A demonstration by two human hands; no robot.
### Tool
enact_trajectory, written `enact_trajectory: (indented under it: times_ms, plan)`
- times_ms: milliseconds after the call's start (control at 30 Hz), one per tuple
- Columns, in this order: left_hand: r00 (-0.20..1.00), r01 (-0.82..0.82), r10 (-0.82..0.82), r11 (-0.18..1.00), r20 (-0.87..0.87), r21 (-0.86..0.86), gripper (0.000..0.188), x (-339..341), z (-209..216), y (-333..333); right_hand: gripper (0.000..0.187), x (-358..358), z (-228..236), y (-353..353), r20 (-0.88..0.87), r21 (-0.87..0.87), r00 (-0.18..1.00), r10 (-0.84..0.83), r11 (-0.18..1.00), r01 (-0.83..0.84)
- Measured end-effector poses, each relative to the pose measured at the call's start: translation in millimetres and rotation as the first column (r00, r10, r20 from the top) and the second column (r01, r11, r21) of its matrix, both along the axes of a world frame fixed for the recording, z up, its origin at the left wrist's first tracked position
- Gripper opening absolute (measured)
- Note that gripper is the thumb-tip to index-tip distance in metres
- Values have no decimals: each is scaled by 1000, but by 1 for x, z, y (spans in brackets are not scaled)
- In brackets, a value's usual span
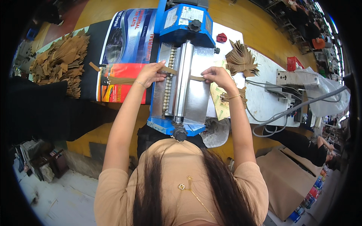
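Observation:
A blue roller machine (184, 24) with a shiny steel roller (184, 86) stands right in front of me. One narrow brown strip (197, 78) runs crosswise through it, its middle hidden by the roller. On the left side, my left hand (151, 73) is closed on the strip's end beside a row of pale rings (168, 83). My right hand (218, 76) pinches the other end over the machine's right metal plate (197, 101). Close to my left wrist, more brown strips (122, 80) lie on a red printed sheet (130, 69).
A big heap of brown pieces (60, 62) covers the table's far left. Right of the machine are a fanned brown bundle (241, 58), a smaller bundle (242, 97) and a red cloth (221, 37). A grey cable (301, 105) loops at the right, near clear plastic (324, 94).

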State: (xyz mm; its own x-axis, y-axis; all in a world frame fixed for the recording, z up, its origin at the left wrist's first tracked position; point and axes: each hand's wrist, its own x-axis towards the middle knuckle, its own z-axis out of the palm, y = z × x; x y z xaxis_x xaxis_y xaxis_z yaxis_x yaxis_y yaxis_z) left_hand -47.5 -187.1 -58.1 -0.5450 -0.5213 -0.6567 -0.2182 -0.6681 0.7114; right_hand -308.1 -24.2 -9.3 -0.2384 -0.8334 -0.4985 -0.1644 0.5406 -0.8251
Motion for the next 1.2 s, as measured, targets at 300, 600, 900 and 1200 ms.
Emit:
enact_trajectory:
  times_ms: [300, 600, 900, 1200]
  plan:
    - [981, -157, 147, 985, -125, -76, 18, 37, 2, -19, 15, -73, -40, 59, -555, -44, 824, -118, 993, 113]
    - [983, -150, 185, 819, 8, -554, 23, 68, 66, -22, 18, -75, -107, 124, -953, 26, 300, 41, 998, -55]
    - [973, -38, 184, 723, 139, -690, 30, 86, 91, -22, 9, -65, -112, 130, -941, -85, 328, -83, 996, 11]
    - [963, -177, 258, 824, 78, -539, 33, 138, 35, -39, 14, -71, -72, 134, -623, -301, 675, -396, 917, 261]
